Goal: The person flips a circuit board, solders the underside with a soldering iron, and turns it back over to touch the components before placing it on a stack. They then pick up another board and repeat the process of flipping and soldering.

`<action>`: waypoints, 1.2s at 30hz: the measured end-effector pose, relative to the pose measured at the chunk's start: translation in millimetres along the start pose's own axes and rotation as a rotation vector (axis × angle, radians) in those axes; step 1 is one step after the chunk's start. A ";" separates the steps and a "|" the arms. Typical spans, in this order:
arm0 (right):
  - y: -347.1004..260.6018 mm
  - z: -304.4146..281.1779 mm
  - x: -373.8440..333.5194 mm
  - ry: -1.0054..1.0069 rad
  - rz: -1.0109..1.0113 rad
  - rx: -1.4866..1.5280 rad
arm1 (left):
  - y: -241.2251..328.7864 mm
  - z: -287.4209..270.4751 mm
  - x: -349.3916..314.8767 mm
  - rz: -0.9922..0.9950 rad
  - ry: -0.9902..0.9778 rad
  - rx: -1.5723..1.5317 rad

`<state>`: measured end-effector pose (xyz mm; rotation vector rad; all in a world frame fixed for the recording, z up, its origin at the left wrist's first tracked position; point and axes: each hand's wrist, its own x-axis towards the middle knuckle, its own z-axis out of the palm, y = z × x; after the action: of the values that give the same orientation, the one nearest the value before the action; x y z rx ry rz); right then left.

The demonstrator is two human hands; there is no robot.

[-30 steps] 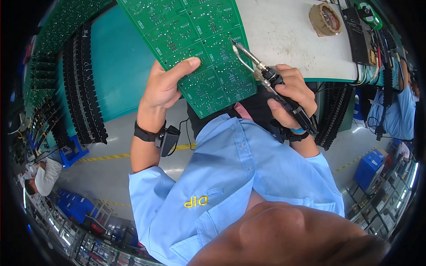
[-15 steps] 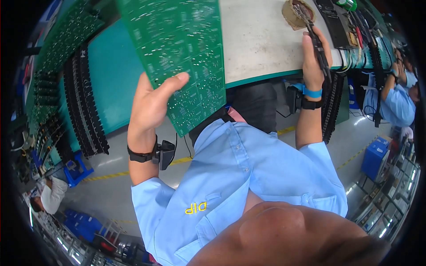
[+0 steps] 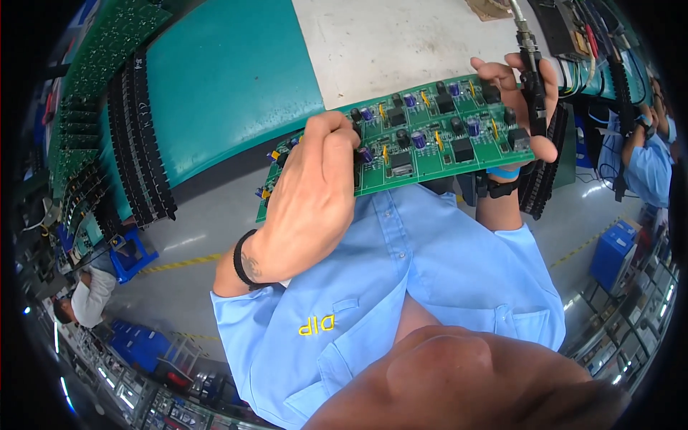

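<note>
Across the centre of the frame, what has changed?

"The green circuit board (image 3: pixel 430 162) is turned over and lies crosswise. It no longer points up the frame, solder side showing, as a second ago; its component side faces the camera, and both hands are on it."

"How do the hands stand?"

"Apart, with the board between them. The left hand (image 3: pixel 312 190) is clamped over the board's left part, back upward, hiding some components. The right hand (image 3: pixel 507 79) holds the right end, thumb at the lower corner, and also grips the soldering iron (image 3: pixel 532 82), which has left the board's face and points toward the top edge, near the brown holder (image 3: pixel 491 8)."

"And the board's looks?"

"Repeating sections, with black blocks, purple cylinders and slim yellow parts standing in rows. It slants, right end higher in the frame, its upper edge overlapping the white work surface (image 3: pixel 401 43)."
</note>
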<state>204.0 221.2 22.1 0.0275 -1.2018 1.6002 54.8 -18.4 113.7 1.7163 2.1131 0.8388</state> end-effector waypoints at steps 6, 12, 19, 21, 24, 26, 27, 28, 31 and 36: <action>5.3 -11.3 -6.6 -0.150 -0.037 0.006 | -2.9 11.5 -5.2 -0.045 0.039 -0.031; 13.1 -16.4 -3.9 -0.200 -0.075 0.071 | -5.9 16.5 -7.4 -0.043 0.132 0.042; 13.6 -26.6 -10.2 -0.177 -0.013 0.098 | 0.1 10.5 -4.7 -0.094 0.138 0.169; 14.8 -26.3 -8.6 -0.179 -0.013 0.099 | 0.6 9.1 -3.8 -0.110 0.128 0.166; 16.0 -24.5 -6.2 -0.187 -0.012 0.100 | -0.1 7.9 -4.2 -0.132 0.100 0.154; 16.7 -23.4 -5.4 -0.182 -0.019 0.099 | 0.0 7.5 -4.1 -0.135 0.094 0.151; 16.5 -23.1 -5.1 -0.179 -0.022 0.099 | 0.1 7.3 -4.1 -0.139 0.091 0.151; 16.3 -22.5 -4.0 -0.180 -0.023 0.098 | -0.3 7.0 -4.1 -0.143 0.090 0.152; 14.8 -20.3 -2.0 -0.199 -0.034 0.071 | -2.8 7.8 -5.0 -0.142 0.094 0.146; 14.3 -12.6 -6.4 -0.142 -0.042 0.051 | -0.4 6.0 -3.4 -0.156 0.088 0.105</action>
<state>202.8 226.8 2.8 0.2007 -1.2608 1.6129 58.6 -20.3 108.3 1.5640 2.3531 0.7843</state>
